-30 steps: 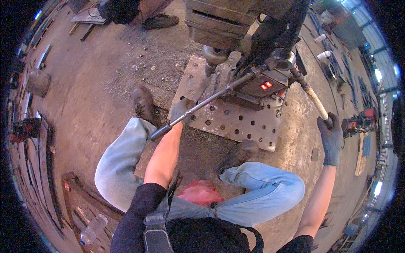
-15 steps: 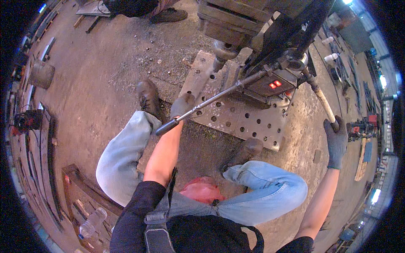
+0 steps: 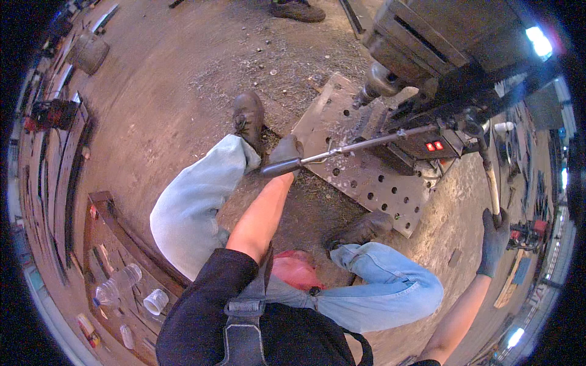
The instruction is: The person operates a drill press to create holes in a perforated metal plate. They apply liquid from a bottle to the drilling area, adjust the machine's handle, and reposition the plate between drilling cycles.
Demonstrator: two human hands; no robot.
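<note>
A magnetic drill press point(image 3: 421, 43) stands over a steel plate point(image 3: 360, 177) with several round holes. Its spindle end point(image 3: 363, 97) points down toward the plate's far part. My left hand point(image 3: 285, 151), in a grey glove, is closed at the plate's left edge; its fingers are partly hidden. Just in front of that wrist passes a metal feed lever point(image 3: 342, 149) with a black grip point(image 3: 281, 168). Out to the right, my gloved right hand point(image 3: 493, 238) is wrapped around the end of another handle point(image 3: 492, 186), pale and rod-like, running up to the drill's hub.
My boots point(image 3: 249, 119) flank the plate. A red cloth-like thing point(image 3: 295, 269) lies between my legs. Lower left, a steel channel point(image 3: 131, 244) borders a clear bottle point(image 3: 119, 285) and a white cup point(image 3: 156, 301). Metal shavings litter the floor; another person's shoe point(image 3: 297, 11) shows at the top.
My view has turned, so the drill and plate appear farther right and tilted clockwise. The white cup has come into view. Both hands keep their places on the plate edge and handle.
</note>
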